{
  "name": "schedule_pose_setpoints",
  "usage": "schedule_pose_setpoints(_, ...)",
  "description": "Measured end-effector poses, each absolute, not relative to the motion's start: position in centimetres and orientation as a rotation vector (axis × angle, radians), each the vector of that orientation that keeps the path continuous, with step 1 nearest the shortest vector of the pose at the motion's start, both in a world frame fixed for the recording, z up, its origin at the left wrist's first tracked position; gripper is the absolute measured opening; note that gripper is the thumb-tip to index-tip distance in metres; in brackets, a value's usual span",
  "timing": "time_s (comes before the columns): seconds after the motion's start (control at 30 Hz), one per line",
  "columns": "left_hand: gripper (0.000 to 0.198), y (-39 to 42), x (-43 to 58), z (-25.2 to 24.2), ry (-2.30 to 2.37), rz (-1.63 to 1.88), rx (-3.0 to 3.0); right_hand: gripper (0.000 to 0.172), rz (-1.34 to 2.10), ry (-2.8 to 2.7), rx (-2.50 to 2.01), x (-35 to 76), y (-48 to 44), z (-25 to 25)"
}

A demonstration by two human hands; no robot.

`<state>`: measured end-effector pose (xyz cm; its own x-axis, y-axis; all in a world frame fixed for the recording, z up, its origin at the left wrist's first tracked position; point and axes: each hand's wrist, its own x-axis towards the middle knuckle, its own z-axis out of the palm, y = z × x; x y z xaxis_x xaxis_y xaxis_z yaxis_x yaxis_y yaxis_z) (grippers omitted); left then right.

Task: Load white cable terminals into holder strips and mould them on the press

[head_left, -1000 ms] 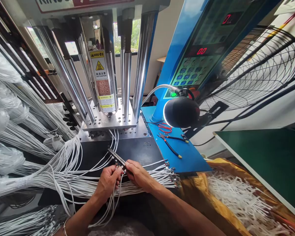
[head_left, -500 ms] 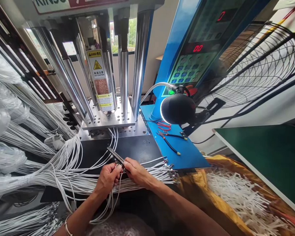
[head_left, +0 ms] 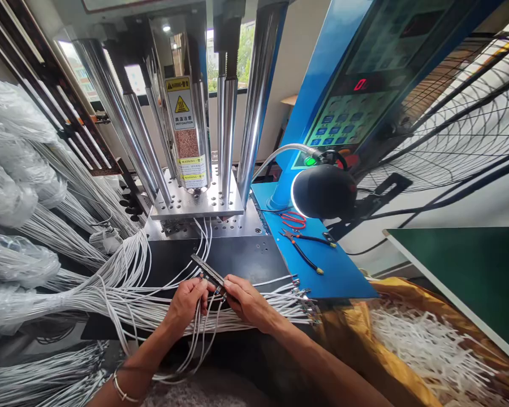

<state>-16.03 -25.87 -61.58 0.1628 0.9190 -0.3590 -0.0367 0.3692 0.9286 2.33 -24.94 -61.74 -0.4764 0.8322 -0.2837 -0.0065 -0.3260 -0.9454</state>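
My right hand point(head_left: 250, 303) grips the near end of a narrow dark metal bar point(head_left: 209, 271), which slants up to the left. Small cable ends sit along the bar's near edge by my right fingers. My left hand point(head_left: 189, 301) is closed in a pinch on a white cable point(head_left: 198, 322), its small coppery tip standing up beside the bar's edge. Several white cables hang below both hands. Beneath my forearms and hands lies a thick bundle of white cables point(head_left: 161, 308), with metal connectors at its right end.
Ahead stands a press with a steel plate point(head_left: 195, 208) and chrome columns; cables run out from under it. Cutting pliers point(head_left: 303, 251) and a red-handled tool point(head_left: 294, 220) lie on the blue base point(head_left: 331, 282). A black lamp point(head_left: 324, 191) leans over it. White scraps point(head_left: 424, 339) fill a yellow bag at right.
The view has shifted, moving the scene rightward. My left hand has drawn slightly left along the bar, and a cable tip now shows above its fingers. My right hand keeps its grip.
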Motion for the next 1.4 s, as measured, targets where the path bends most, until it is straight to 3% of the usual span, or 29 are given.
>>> schedule_pose_setpoints(0.33, 0.041, -25.4, -16.5, -61.9, 1.233, 0.858, 1.018, 0.029, 1.357, -1.921, -1.118, 2.7, -24.4, -61.1)
schedule_pose_setpoints(0.47, 0.043, -24.7, -17.1, -61.5, 1.337, 0.786, 1.077, 0.03, 1.472, -1.718, -1.178, 2.6, -24.6, -61.8)
schedule_pose_setpoints(0.57, 0.043, -24.3, -17.6, -61.6, 1.516, 0.962, 1.124, 0.03, 1.561, -1.494, -1.195, 2.6, -24.7, -62.3)
schedule_pose_setpoints(0.87, 0.042, -24.4, -15.8, -61.8, 1.379, 0.938, 1.058, 0.033, 1.775, -1.327, -1.165, 2.8, -24.9, -61.6)
schedule_pose_setpoints(1.4, 0.038, -23.6, -16.5, -60.6, 1.322, 0.844, 1.178, 0.029, 1.394, -1.782, -1.195, 3.3, -24.7, -61.4)
